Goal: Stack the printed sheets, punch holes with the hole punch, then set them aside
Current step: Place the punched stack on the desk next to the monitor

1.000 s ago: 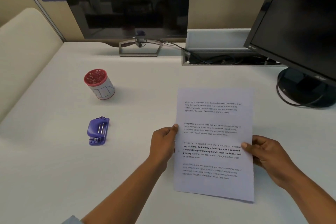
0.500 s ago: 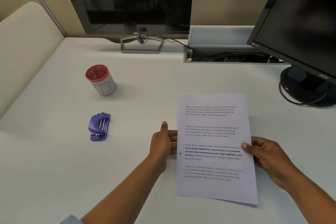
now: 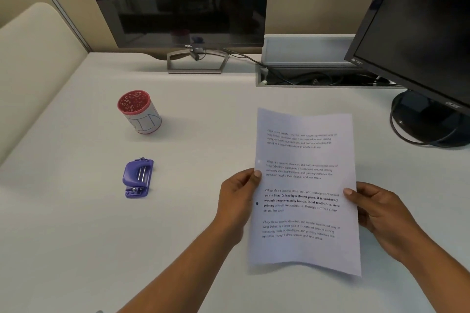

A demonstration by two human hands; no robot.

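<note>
Printed sheets (image 3: 305, 185): held above the desk (image 3: 203, 236) at its right-front part, between the two hands, printed side up. Four blocks of text visible, the third partly bold. Two punched holes near the left edge, one showing pale above the left thumb, one dark below it. Paper bows slightly; lower edge wavy. Cannot tell how many sheets are in the stack.

Left hand (image 3: 237, 195): pinching the left edge about halfway down, thumb on top, the other fingers under the paper.

Right hand (image 3: 376, 211): pinching the right edge at a similar height, thumb on the printed face, fingers curled beneath.

Hole punch (image 3: 138, 177): purple, lying on the desk well to the left of the sheets, apart from both hands, untouched.

Pen cup (image 3: 139, 112): red mesh with a white paper wrap, standing beyond the punch, toward the back left.

Further out: a dark monitor (image 3: 178, 0) on a metal stand at the back centre; a second dark monitor (image 3: 419, 28) on a round base at the right, cable looped around its base. Between them an open cable tray (image 3: 318, 79) set into the desk, wires inside. Beige partition (image 3: 33, 63) along the left side.
</note>
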